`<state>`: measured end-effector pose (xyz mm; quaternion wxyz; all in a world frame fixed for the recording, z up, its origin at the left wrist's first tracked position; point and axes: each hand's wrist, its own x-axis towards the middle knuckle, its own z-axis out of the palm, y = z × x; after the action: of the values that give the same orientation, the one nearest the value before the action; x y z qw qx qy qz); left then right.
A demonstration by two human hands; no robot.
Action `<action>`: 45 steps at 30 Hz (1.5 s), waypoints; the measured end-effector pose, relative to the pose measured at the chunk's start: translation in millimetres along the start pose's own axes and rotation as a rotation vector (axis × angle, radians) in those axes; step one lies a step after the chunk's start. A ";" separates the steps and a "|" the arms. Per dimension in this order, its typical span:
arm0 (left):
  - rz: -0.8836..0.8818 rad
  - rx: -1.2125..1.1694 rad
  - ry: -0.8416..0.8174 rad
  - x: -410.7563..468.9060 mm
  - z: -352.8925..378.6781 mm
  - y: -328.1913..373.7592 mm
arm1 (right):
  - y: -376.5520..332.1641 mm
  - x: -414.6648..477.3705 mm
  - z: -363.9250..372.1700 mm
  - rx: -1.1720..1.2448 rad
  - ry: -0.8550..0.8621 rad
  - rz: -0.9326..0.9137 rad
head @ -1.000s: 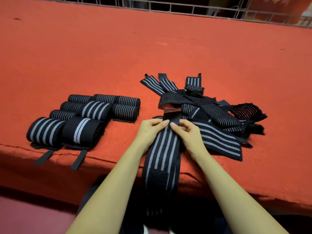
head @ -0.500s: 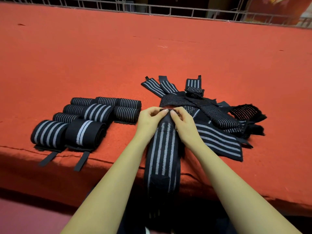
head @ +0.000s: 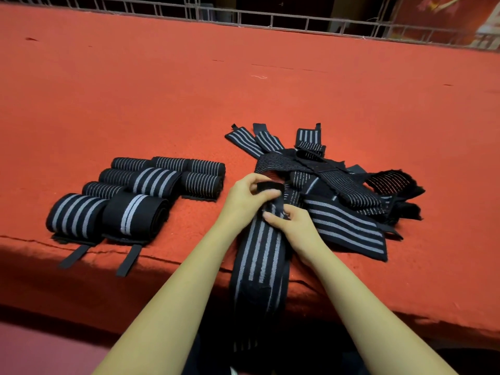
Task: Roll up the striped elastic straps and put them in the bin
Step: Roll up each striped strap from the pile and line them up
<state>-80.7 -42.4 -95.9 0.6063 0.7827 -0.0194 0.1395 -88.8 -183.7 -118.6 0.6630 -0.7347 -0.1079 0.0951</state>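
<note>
A black elastic strap with grey stripes (head: 259, 255) lies over the front edge of the red table (head: 189, 98) and hangs down toward me. My left hand (head: 244, 197) pinches its folded far end. Just behind that fold, my right hand (head: 290, 226) pinches the strap. A loose pile of unrolled striped straps (head: 338, 185) lies to the right of my hands. Several rolled straps (head: 135, 196) sit in rows at the left. No bin is in view.
Two black tabs of the nearest rolls (head: 127, 259) hang over the table's front edge. A metal wire rail (head: 270, 17) runs along the far edge. The red surface stretches wide behind the straps.
The strap's far end has been folded back toward me. My left hand now holds the fold, and my right hand has shifted slightly nearer.
</note>
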 end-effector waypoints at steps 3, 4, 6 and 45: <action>0.056 0.007 -0.040 -1.1 -0.9 -1.0 | 3.7 3.4 -3.8 0.066 0.026 0.017; 0.060 -0.022 -0.030 -2.3 -0.9 -0.6 | 6.0 4.0 -3.9 0.081 0.043 0.016; 0.056 -0.093 -0.007 -6.6 -1.6 -0.5 | 8.0 3.3 -3.0 0.093 0.076 -0.003; -0.063 -0.250 -0.204 -37.5 -7.7 -23.3 | 13.6 -8.2 0.0 0.109 0.082 -0.079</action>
<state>-113.5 -34.1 -125.2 0.6981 0.7113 -0.0735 0.0365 -96.3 -187.4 -132.1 0.7091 -0.6960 -0.1042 0.0441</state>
